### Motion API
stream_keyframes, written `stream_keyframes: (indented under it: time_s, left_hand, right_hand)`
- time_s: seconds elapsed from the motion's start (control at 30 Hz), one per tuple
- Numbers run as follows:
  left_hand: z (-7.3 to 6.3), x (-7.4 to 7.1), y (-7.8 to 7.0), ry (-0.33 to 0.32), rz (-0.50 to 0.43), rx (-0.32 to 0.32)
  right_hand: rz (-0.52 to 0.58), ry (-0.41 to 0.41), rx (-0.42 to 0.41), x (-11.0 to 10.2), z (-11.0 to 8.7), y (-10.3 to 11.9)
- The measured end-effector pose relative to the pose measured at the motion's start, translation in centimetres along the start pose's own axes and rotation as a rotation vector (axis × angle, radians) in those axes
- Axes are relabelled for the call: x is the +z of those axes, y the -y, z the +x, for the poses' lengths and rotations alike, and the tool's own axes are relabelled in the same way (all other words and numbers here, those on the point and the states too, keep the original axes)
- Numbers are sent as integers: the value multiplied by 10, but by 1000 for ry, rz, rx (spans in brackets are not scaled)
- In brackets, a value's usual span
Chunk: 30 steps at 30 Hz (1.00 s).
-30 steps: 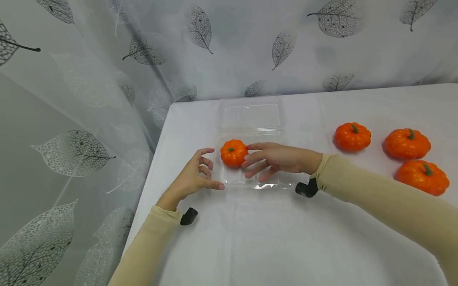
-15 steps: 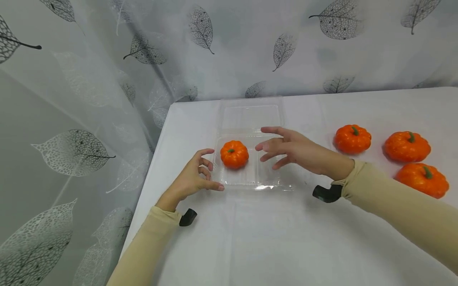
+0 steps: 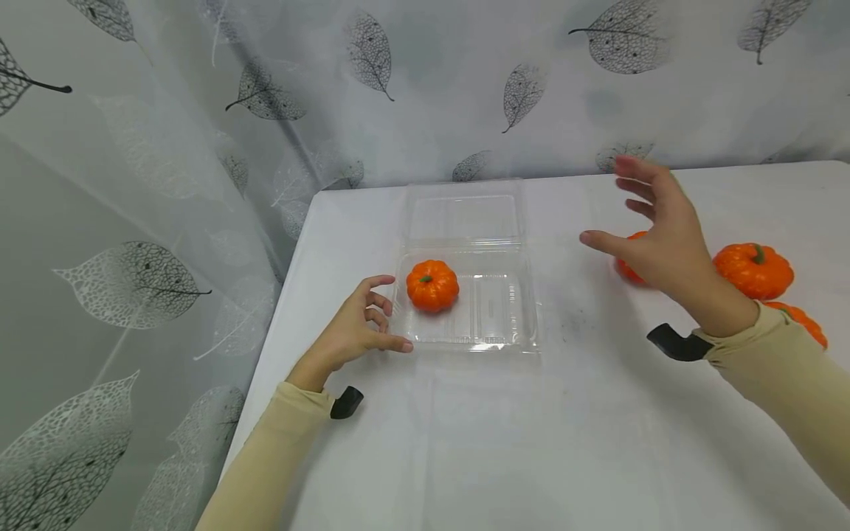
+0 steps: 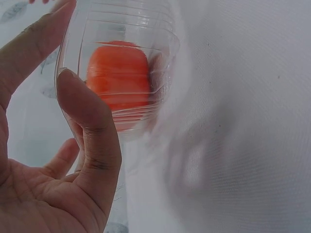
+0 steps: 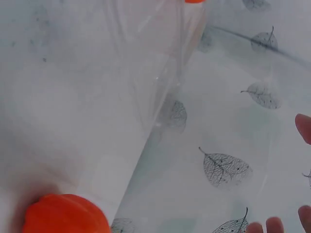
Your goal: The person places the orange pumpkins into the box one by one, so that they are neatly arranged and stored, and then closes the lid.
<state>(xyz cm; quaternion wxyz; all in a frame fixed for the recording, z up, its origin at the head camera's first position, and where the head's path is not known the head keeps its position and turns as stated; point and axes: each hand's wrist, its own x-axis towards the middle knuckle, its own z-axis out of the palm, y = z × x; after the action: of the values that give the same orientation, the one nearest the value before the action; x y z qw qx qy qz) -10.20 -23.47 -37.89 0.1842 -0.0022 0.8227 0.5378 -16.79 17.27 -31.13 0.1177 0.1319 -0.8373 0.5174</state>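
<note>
Head view first: one pumpkin (image 3: 432, 286) sits in the left half of the clear container (image 3: 494, 299), lid (image 3: 465, 214) folded back on the far side. Three loose pumpkins (image 3: 757, 271) lie on the right of the surface (image 3: 531, 435), so one in, three out: early going, I'd say. They're squat, ribbed, glossy orange, green-stemmed. Right hand (image 3: 664, 232) up over there, fingers spread, nothing in that grip! Left hand (image 3: 361, 328) curves loosely round the container's near left corner.

Over to the left wrist: digits touching the rim, grip wide, no pinch to be seen; through the plastic that pumpkin warps into a smooth orange block.

Right wrist: just fingertips (image 5: 303, 128) showing, well apart from the orange below.
</note>
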Motion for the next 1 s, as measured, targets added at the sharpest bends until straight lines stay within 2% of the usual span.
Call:
stream_keyframes:
  time_s: [0.17, 0.33, 0.67, 0.9, 1.0]
  left_hand:
    - [0, 0, 1, -1, 7, -3]
    - [0, 1, 2, 0, 11, -5]
    - [0, 0, 0, -4, 11, -12]
    - [0, -1, -3, 1, 8, -10]
    - [1, 0, -2, 6, 6, -12]
  right_hand:
    - [-73, -130, 151, -12, -4, -19]
    - [-122, -163, 280, -23, -9, -31]
    - [-233, -22, 499, -34, -24, -56]
    - [-232, 84, 534, -36, -29, -75]
    - [-225, 106, 550, -35, -32, -81]
